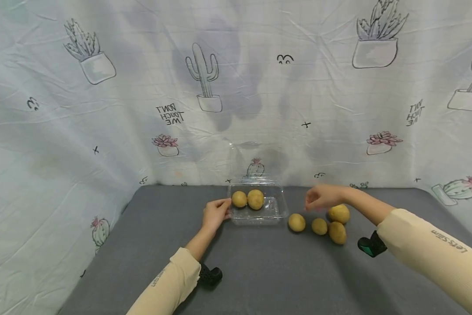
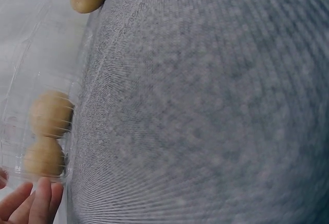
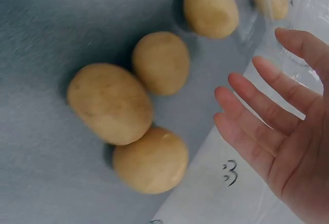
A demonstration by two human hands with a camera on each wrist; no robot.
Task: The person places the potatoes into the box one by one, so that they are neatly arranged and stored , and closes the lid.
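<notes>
A clear plastic clamshell container [image 1: 259,217] stands on the table with its lid raised at the back. Two potatoes [image 1: 255,199] lie side by side in its left part. My left hand [image 1: 215,215] holds the container's left end, thumb near the rim and fingertips against the side wall [image 2: 51,180]. Over the loose potatoes, to the right of the container, hovers my right hand [image 1: 323,196], palm bare and fingers spread in the right wrist view. Below it several potatoes lie on the table: one [image 1: 297,222] beside the container, a small one [image 1: 319,226] and larger ones [image 1: 337,232] touching.
The grey table [image 1: 267,271] ends at the back against a white curtain [image 1: 322,100] printed with potted plants. Black straps with cameras [image 1: 371,245] sit on both wrists. The raised lid [image 1: 255,159] leans near the curtain.
</notes>
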